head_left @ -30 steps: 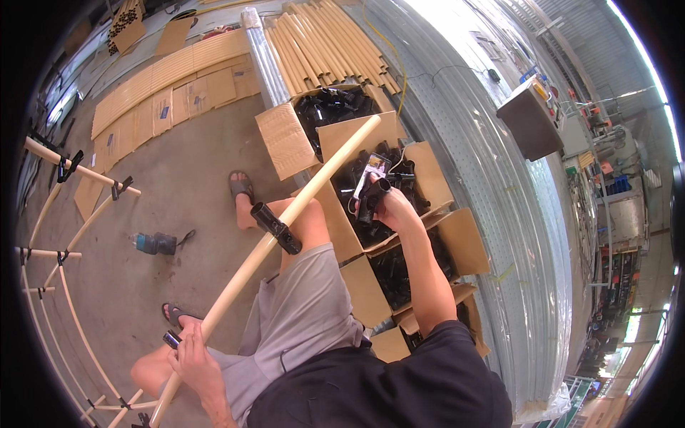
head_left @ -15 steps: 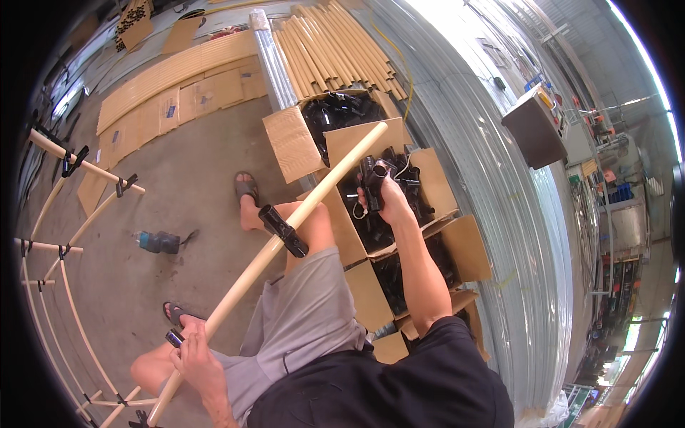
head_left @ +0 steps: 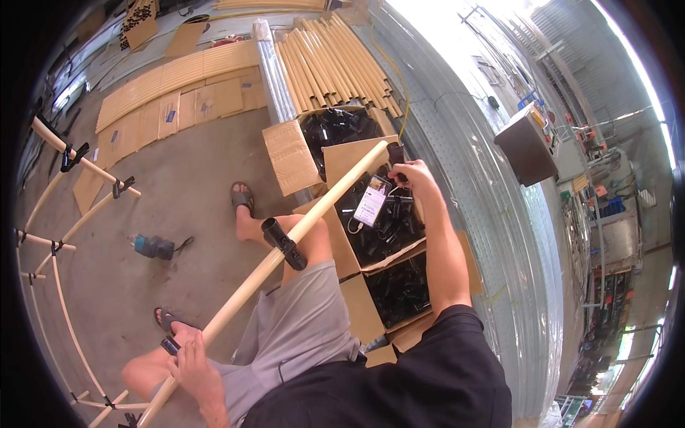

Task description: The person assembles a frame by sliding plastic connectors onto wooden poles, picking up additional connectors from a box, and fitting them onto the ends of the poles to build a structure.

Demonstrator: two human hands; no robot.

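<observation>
Cream tube (head_left: 246,289) slants across the person's lap, lower left up to its far end over the open boxes. Black double-barrel joint (head_left: 283,243) sits on it about mid-span, next to the knee.

Left hand (head_left: 196,372): fingers wrapped round the tube's lower part. Small black fitting (head_left: 170,346) just beside those fingers, on the far side of the tube; can't tell how it's attached.

Right hand (head_left: 419,178): fingers grasping a black connector (head_left: 395,152) right at the tube's upper end. Can't tell if it's seated on the end or only up against it.

Under the right hand: phone (head_left: 372,201), screen lit, lying on black connectors in the middle carton (head_left: 342,235). Pale cable (head_left: 354,227) loops by its lower end. Upper carton (head_left: 291,157) and lower carton (head_left: 362,307) also open, full of black parts.

Further out: more cream tubes (head_left: 335,64) stacked beyond the upper carton; long shiny metal profiles (head_left: 499,299) on the right. On the left, tube frame (head_left: 100,171) with black joints. Blue-grey bottle (head_left: 153,246) on its side on the concrete floor (head_left: 196,196), flattened cardboard (head_left: 185,110) past it.
</observation>
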